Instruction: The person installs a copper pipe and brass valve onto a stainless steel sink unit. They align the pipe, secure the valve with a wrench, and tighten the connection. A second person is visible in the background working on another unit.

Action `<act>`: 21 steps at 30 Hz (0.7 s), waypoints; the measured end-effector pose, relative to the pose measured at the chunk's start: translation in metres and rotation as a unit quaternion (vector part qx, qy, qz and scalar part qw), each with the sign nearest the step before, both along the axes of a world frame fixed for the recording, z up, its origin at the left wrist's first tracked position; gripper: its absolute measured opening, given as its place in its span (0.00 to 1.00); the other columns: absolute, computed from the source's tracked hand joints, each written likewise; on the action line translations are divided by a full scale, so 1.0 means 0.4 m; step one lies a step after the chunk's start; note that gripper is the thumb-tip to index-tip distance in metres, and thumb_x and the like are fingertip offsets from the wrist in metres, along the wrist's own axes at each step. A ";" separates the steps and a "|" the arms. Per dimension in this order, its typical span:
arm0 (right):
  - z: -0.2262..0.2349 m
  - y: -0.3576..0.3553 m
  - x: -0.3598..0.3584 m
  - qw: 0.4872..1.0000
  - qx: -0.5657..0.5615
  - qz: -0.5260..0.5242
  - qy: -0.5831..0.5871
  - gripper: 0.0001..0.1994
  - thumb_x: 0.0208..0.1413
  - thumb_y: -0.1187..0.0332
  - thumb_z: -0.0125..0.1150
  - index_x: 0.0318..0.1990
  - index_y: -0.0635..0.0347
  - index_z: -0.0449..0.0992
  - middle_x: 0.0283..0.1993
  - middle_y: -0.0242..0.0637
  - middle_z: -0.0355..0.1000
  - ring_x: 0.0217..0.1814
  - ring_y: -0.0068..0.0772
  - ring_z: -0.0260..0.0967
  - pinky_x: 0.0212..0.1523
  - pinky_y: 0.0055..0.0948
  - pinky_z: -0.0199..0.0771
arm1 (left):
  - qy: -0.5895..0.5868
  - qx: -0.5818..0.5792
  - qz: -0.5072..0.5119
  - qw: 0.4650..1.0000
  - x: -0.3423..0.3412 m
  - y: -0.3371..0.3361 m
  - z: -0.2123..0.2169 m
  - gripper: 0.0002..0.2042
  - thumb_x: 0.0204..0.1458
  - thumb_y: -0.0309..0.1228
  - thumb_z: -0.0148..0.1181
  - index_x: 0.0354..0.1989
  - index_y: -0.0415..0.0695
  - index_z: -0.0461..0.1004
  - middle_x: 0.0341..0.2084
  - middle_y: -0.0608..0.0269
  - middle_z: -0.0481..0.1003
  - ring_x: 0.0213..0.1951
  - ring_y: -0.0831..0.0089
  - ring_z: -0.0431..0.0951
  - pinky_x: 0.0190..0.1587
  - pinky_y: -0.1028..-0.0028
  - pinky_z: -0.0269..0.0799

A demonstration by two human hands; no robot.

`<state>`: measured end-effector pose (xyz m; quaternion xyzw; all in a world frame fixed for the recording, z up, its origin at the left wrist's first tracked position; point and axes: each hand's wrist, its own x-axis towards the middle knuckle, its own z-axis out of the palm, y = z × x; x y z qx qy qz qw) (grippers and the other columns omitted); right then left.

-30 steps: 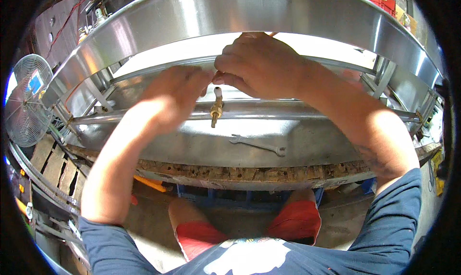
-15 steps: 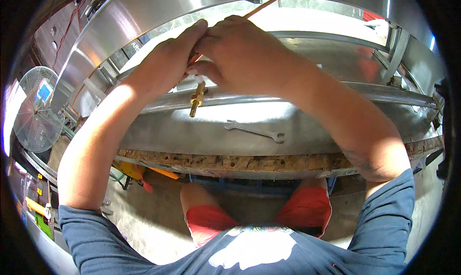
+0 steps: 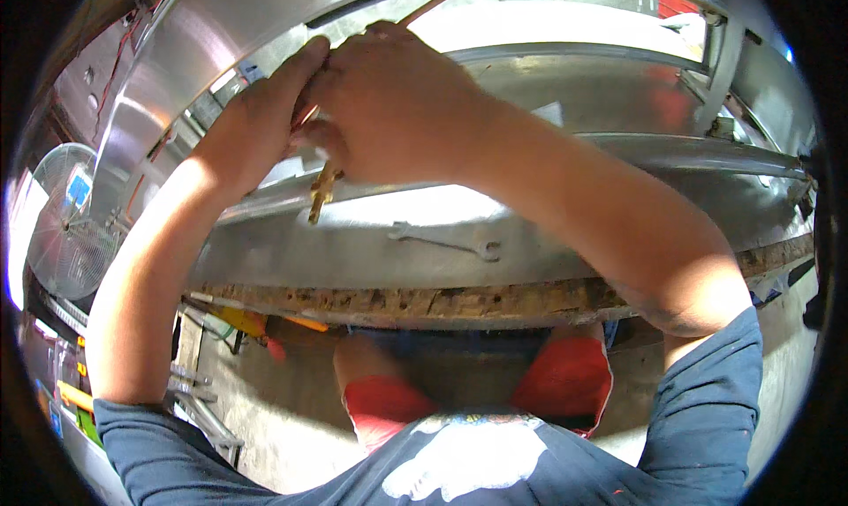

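My left hand point(image 3: 265, 113) and my right hand point(image 3: 389, 100) meet at the upper left, over the far part of the metal bench, both closed around a thin copper tube point(image 3: 439, 1). The tube slants up and to the right beyond my right hand. A short piece of it glints between my hands, while the rest is hidden by my fingers. Below my right hand a brass fitting point(image 3: 321, 192) points downward. How it joins the tube is covered. Nearer to me an open-ended wrench point(image 3: 446, 241) lies flat on the bench point(image 3: 371, 263), apart from both hands.
A metal rail point(image 3: 707, 157) crosses behind the wrench, and a curved steel panel point(image 3: 212, 33) rises at the far left. The bench's front edge point(image 3: 415, 303) is worn wood. A round fan point(image 3: 66, 219) stands at the left, with tools and coloured items below it.
My hands have moved a little to the left with the copper tube and brass fitting. The whole view has shifted slightly too. My grip looks much the same.
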<state>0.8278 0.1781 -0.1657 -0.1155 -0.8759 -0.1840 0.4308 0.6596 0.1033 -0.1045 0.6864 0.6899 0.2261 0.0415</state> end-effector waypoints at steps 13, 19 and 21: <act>-0.020 0.009 0.002 0.988 0.068 0.086 0.107 0.15 0.52 0.67 0.65 0.44 0.68 0.75 0.41 0.52 0.75 0.42 0.54 0.76 0.48 0.49 0.75 | -0.381 0.084 -0.063 0.918 -0.019 0.003 -0.055 0.10 0.68 0.37 0.47 0.35 0.48 0.69 0.21 0.73 0.62 0.19 0.83 0.54 0.21 0.79 0.48; -0.002 0.008 -0.003 0.978 -0.031 0.154 0.135 0.13 0.50 0.72 0.66 0.42 0.70 0.75 0.35 0.54 0.77 0.40 0.58 0.78 0.45 0.48 0.77 | -0.464 0.062 -0.117 0.876 -0.010 -0.002 -0.055 0.11 0.69 0.38 0.45 0.34 0.50 0.70 0.21 0.74 0.62 0.19 0.82 0.54 0.20 0.78 0.47; 0.005 0.012 -0.004 0.975 -0.033 0.181 0.128 0.13 0.50 0.72 0.66 0.42 0.70 0.75 0.34 0.55 0.77 0.40 0.58 0.78 0.44 0.48 0.78 | -0.471 0.046 -0.175 0.863 -0.017 0.003 -0.053 0.11 0.69 0.37 0.46 0.35 0.49 0.71 0.22 0.72 0.65 0.20 0.82 0.57 0.20 0.78 0.48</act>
